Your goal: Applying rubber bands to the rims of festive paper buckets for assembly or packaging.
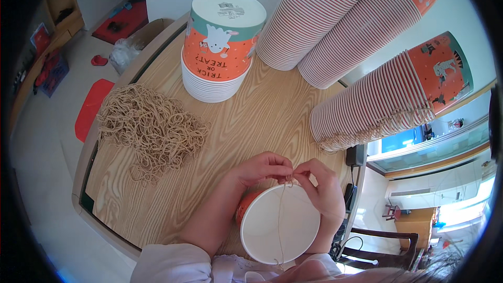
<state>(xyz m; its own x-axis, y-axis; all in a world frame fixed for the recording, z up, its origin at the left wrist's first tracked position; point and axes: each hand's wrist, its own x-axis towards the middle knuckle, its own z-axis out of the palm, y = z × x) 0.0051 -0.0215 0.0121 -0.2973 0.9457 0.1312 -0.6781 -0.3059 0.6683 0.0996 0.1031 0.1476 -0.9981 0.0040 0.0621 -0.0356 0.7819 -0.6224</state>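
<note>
A paper bucket (244,207) with an orange outside and white inside lies in front of me, its round mouth facing up toward me. A thin tan cord (282,225) runs across that mouth from the near rim to the far rim. At the far rim, my left hand (266,167) is closed, pinching the cord between thumb and fingertips. My right hand (322,186) pinches it from the other side, fingertips almost touching the left ones. The exact loop or knot between the fingers is too small to make out. A tangled heap of tan cords (152,128) lies to the left.
Upside-down orange and green buckets (217,52) stand nested at the table's back. Tall nested stacks (325,10) rise at the back right; another stack (372,99) at the right has cords along its rims. Black power adapters (355,155) sit by the right table edge.
</note>
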